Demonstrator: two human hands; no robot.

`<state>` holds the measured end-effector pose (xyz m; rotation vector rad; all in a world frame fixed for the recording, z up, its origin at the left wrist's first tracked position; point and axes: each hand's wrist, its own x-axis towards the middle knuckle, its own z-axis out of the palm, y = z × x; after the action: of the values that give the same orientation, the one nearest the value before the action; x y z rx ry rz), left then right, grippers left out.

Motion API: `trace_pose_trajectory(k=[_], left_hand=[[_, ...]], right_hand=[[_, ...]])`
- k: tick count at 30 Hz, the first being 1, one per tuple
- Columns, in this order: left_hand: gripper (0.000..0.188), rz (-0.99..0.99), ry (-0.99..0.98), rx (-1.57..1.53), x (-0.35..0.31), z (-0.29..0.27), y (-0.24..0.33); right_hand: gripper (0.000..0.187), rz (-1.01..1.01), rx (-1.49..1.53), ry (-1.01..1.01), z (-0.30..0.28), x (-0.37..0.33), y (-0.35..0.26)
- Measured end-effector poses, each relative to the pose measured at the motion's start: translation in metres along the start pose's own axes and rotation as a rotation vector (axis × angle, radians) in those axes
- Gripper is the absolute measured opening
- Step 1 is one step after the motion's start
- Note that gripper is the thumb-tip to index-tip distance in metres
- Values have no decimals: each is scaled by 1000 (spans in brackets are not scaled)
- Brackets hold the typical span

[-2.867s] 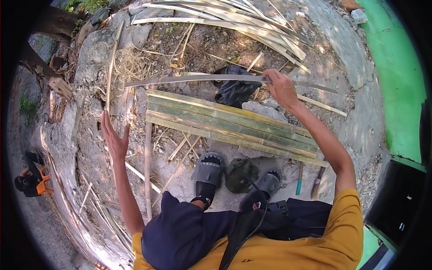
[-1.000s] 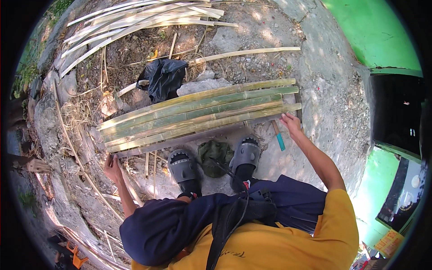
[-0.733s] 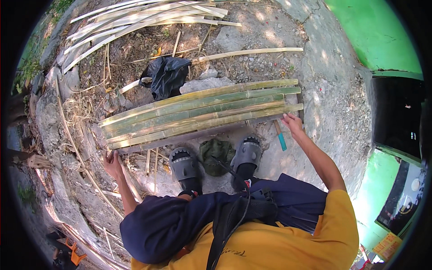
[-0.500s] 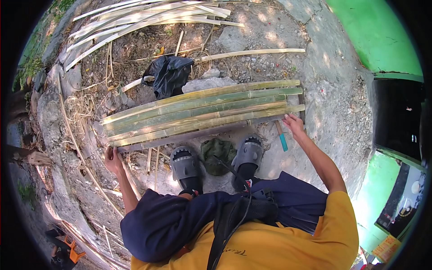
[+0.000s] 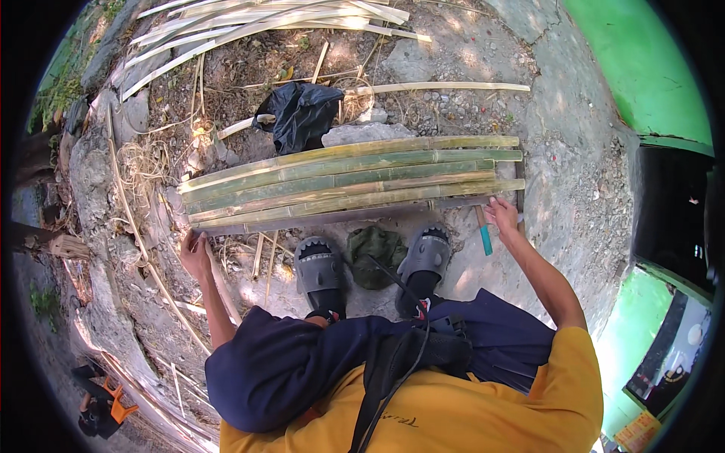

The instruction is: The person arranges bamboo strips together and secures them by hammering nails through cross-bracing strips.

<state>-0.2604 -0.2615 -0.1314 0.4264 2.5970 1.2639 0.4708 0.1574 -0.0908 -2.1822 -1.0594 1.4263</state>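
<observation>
At opposite ends of the nearest split bamboo strip [image 5: 340, 217], left hand [image 5: 195, 253] and right hand [image 5: 502, 215] rest with loosely curled fingers; grip not discernible. Strip likely long, stiff, light, splintery: best lifted at both ends.

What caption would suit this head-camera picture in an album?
Seated person, left hand and right hand at the ends of the nearest of the split bamboo slats lying on stony ground.

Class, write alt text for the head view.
A crouching person's left hand and right hand touch opposite ends of a row of split green bamboo slats on stony ground, beside a teal-handled tool and a crumpled black plastic bag.
</observation>
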Motion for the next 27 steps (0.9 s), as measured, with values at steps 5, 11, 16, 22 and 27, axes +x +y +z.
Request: trace_pose_trajectory(k=[5, 11, 16, 22, 27], left_hand=[[50, -11, 28, 62, -4, -2, -9], [53, -68, 6, 78, 7, -11, -15], [54, -28, 18, 128, -3, 1, 2], [54, -49, -3, 152, -11, -7, 3], [49, -22, 66, -28, -6, 0, -3]], right_hand=[[49, -56, 17, -2, 9, -5, -10], [45, -61, 23, -23, 16, -6, -16], [38, -35, -30, -32, 7, -15, -21], [35, -48, -18, -45, 0, 0, -6], [36, -78, -24, -8, 5, 12, -4]])
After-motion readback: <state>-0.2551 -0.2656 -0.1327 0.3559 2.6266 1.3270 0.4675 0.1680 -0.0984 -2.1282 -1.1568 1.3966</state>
